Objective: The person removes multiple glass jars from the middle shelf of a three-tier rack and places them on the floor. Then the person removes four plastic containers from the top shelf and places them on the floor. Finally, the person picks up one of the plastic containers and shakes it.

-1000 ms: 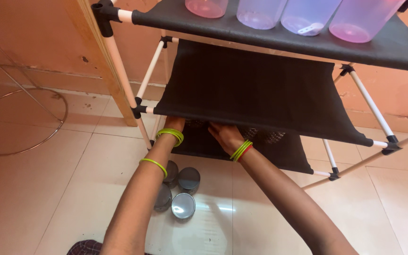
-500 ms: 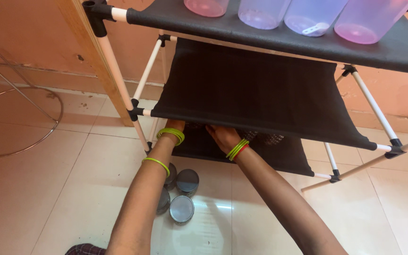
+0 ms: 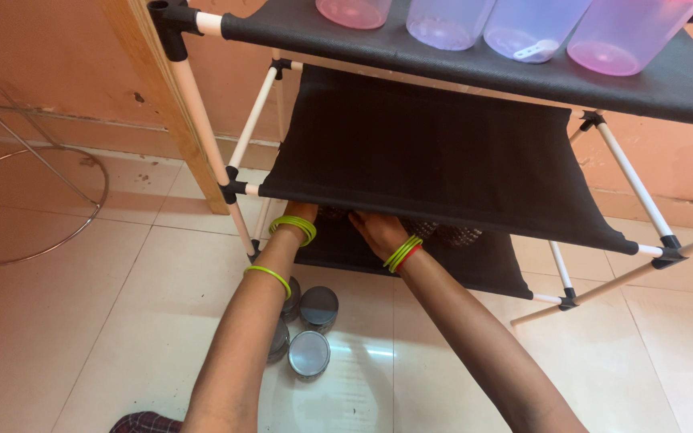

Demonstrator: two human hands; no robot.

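Both hands reach under the black fabric shelf [image 3: 435, 152] at twelve o'clock: left hand [image 3: 299, 212], right hand [image 3: 372, 228] touch a dark woven basket [image 3: 455, 234]; fingers hidden, grip unclear. Steel tins [image 3: 310, 353] sit at six o'clock.

Left hand [image 3: 298, 212]: slightly deeper under middle shelf [image 3: 435, 152] than a second ago | right hand [image 3: 372, 228]: likewise, fingers hidden | view: shifted slightly, steel tins [image 3: 310, 353] lower-left.
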